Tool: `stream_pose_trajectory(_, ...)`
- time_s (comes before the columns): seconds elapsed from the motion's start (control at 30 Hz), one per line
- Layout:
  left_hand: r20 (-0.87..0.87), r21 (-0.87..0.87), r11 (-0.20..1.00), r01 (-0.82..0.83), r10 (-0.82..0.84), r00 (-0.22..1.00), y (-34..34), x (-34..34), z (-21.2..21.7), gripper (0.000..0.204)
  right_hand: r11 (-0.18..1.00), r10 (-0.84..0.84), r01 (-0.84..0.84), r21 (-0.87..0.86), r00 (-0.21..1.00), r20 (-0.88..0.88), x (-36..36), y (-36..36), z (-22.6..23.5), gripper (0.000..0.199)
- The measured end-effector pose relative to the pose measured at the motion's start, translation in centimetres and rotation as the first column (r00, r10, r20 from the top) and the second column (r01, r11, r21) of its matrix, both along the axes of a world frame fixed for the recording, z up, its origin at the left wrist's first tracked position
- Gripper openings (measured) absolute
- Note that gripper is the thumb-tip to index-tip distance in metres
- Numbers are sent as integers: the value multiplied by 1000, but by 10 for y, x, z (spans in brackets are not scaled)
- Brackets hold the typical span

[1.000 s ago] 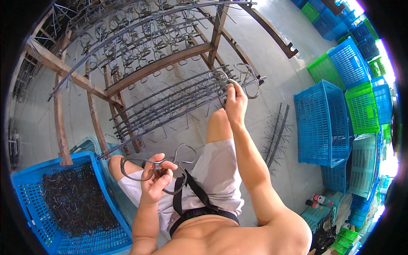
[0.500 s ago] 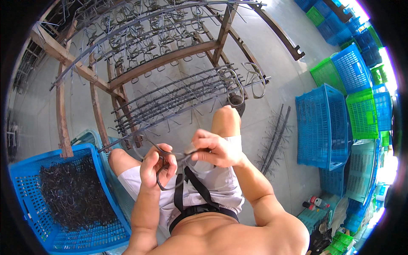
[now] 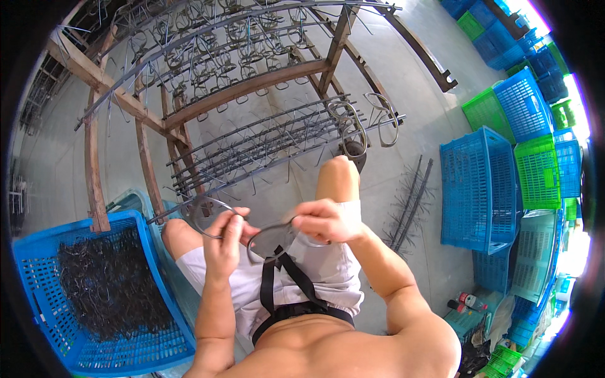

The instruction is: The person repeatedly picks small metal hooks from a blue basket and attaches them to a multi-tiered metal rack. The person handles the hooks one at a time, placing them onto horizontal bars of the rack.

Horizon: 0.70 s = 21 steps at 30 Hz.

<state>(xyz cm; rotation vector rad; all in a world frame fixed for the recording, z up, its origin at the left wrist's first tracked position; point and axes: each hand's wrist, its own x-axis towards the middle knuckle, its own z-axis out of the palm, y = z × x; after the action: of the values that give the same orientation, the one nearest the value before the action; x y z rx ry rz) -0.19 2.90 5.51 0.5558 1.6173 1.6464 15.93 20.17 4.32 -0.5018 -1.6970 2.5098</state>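
Wire loops (dark) — between left hand, right hand, both gripping

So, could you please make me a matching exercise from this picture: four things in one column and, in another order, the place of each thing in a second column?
Things:
1. blue plastic crate filled with dark wire pieces
2. bent grey wire loops
3. wooden rack with long metal rods
4. stacked blue and green plastic crates

Places:
A. on the person's right side
B. between the left hand and the right hand
C. at the person's left side, on the floor
D. in front of the person, past the knees

Pairs: 1-C, 2-B, 3-D, 4-A
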Motion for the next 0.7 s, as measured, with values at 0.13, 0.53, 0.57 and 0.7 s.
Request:
stream_pose_trajectory(0.13,115,49,998,44,-49,992,-10,-17,-10,18,657,-725,750,79,657,-208,-7,20,-3,22)
stream_pose_trajectory(0.53,310,9,994,108,-106,945,-18,-3,-17,15,374,-927,916,-142,374,-27,-71,38,-44,23)
stream_pose_trajectory(0.57,305,15,996,91,-91,948,-17,-3,-18,14,371,-926,911,-180,376,-8,-70,39,-43,22)
stream_pose_trajectory(0.7,291,25,996,85,-89,953,-15,-5,-20,13,379,-920,893,-244,392,6,-68,38,-40,23)
